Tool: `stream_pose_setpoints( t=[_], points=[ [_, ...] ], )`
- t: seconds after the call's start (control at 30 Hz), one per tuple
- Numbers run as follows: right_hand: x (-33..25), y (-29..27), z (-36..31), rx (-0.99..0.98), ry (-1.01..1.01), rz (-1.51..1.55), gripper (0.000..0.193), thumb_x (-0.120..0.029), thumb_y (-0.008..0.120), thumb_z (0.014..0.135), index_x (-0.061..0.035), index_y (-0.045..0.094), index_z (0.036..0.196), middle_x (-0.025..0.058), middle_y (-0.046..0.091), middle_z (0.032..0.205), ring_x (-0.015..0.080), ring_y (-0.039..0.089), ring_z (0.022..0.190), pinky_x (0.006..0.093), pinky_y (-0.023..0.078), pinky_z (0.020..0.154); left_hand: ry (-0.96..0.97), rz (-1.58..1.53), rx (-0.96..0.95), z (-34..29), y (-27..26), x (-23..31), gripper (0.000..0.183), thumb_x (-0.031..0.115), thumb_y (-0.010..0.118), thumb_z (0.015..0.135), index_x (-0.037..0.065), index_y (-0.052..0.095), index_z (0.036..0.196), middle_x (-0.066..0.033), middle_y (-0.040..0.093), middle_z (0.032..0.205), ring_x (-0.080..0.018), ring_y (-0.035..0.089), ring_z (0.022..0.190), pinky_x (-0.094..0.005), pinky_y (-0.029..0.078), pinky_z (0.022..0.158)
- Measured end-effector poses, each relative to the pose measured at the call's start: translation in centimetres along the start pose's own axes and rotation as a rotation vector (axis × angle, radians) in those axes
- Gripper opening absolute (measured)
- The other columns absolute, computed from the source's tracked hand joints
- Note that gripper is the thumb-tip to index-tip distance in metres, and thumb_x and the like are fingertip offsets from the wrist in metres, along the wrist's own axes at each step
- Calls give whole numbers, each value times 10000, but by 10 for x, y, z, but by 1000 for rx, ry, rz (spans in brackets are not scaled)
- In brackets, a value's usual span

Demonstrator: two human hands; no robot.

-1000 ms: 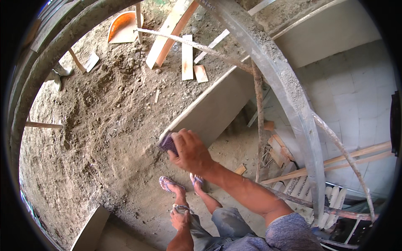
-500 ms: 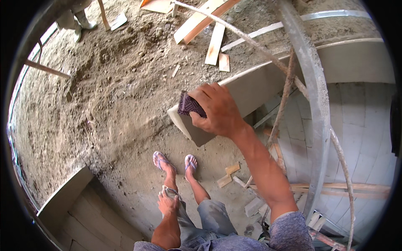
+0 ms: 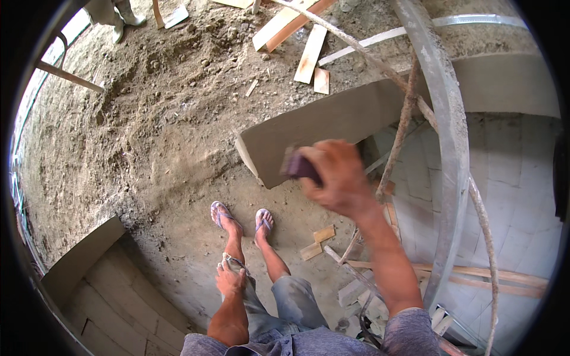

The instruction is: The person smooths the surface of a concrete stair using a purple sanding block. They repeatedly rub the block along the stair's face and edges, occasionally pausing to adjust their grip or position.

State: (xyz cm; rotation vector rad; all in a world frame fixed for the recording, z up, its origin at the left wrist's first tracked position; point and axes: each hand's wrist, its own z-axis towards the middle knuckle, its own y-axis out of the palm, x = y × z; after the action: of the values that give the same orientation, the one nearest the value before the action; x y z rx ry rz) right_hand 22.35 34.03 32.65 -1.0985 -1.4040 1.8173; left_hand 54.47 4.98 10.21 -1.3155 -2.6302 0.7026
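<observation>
My right hand (image 3: 338, 178) is closed round a dark purple block (image 3: 304, 168), which looks like foam and is blurred by motion. It is held over the near face of a low wall with smooth grey plaster (image 3: 326, 121), close to its left end. I cannot tell whether the block touches the plaster. My left hand (image 3: 230, 280) lies on my left knee, fingers stretched over the hem of my grey shorts (image 3: 297, 299), with nothing seen in it.
Rusty poles (image 3: 402, 127) and a curved grey metal bar (image 3: 445, 118) cross on the right. Wood offcuts (image 3: 310, 53) lie behind the wall on rough soil (image 3: 148, 113). A second low wall (image 3: 83, 252) stands lower left. At the far left are another person's boots (image 3: 127, 15) and a shovel (image 3: 176, 16).
My right hand has moved down and right with the purple block, from the wall's top edge to its face. The view has shifted slightly. My left hand stays on the knee.
</observation>
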Motion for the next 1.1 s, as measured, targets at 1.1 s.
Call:
stream_pose_setpoints(
  t=[1.1],
  points=[
    [-119, 72, -109, 909, 1291, 1749, 430, -321, 628, 980, -12, 552, 1269, 81, 638, 1132, 164, 626, 988, 362, 532, 848, 174, 106, 2, 4, -120, -22, 1194, 554, 789, 746, 141, 113, 1640, -303, 251, 1617, -488, 478, 1370, -540, 451, 1100]
  ],
)
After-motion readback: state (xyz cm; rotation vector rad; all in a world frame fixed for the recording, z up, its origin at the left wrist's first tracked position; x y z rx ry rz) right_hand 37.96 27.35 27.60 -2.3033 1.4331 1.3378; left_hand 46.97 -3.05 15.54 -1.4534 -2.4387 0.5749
